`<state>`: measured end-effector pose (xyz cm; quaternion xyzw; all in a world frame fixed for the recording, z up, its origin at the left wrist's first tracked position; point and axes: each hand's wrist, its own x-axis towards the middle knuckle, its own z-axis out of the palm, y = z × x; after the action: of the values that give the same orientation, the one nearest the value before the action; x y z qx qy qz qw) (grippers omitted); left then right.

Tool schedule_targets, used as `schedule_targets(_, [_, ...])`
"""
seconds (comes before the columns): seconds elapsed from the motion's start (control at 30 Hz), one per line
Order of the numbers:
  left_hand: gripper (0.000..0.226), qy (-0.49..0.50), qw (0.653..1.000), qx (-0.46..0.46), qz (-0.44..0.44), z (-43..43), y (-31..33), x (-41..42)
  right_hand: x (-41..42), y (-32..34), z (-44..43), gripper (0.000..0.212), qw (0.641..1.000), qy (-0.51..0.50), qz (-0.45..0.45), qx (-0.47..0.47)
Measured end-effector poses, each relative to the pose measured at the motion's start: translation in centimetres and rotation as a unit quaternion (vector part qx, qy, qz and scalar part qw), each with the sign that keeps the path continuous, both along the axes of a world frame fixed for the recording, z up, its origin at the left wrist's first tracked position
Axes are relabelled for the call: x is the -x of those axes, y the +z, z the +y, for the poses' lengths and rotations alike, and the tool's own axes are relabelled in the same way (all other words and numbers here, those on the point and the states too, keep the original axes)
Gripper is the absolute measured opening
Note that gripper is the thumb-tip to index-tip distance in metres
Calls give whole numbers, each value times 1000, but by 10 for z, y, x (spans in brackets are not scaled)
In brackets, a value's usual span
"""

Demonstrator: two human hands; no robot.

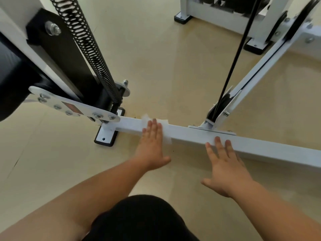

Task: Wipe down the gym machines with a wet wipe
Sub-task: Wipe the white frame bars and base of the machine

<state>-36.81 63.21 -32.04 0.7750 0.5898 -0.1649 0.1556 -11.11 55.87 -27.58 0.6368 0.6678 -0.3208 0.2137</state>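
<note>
A white square floor bar point(191, 134) of the gym machine runs across the floor from left to right. A white wet wipe point(165, 126) is draped over the bar's top and near side. My left hand point(152, 145) presses flat on the wipe with straight fingers. To the right, my right hand point(224, 164) rests flat against the bar's near side, fingers straight, holding nothing.
A black coil spring point(90, 49) and black upright point(57, 54) rise at the left above a bolted white plate point(73, 106). A white slanted strut point(257, 73) and black cable point(236, 58) meet the bar at the right. Another machine base point(225, 16) stands behind. My dark-clothed knee point(142, 220) is below.
</note>
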Motion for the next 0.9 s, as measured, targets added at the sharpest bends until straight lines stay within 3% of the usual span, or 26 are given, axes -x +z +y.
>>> schedule_targets(0.1, [127, 2, 1000, -8, 17, 2, -4, 11, -1, 0, -1, 116, 1000, 4, -2, -5])
schedule_targets(0.27, [126, 184, 980, -10, 73, 48, 11, 87, -13, 0, 2, 118, 1000, 28, 2, 3])
schedule_targets(0.37, [131, 198, 977, 11, 77, 54, 13, 91, -19, 1, 3, 119, 999, 38, 5, 9])
schedule_targets(0.43, [130, 170, 982, 6, 86, 49, 13, 71, -19, 0, 2, 120, 999, 37, 9, 7])
schedule_targets(0.57, [133, -14, 999, 6, 37, 21, 10, 2, -18, -2, 0, 122, 999, 22, 24, -3])
schedule_targets(0.73, [132, -228, 974, 19, 4, -23, 4, -91, -45, -2, -6, 113, 995, -25, 80, -51])
schedule_targets(0.83, [127, -245, 969, -8, 2, -20, 1, -94, -70, -1, -17, 113, 995, -77, 7, -69])
schedule_targets(0.9, [127, -172, 985, -15, 11, -12, 2, -74, -84, 1, -23, 114, 987, -130, -51, -77])
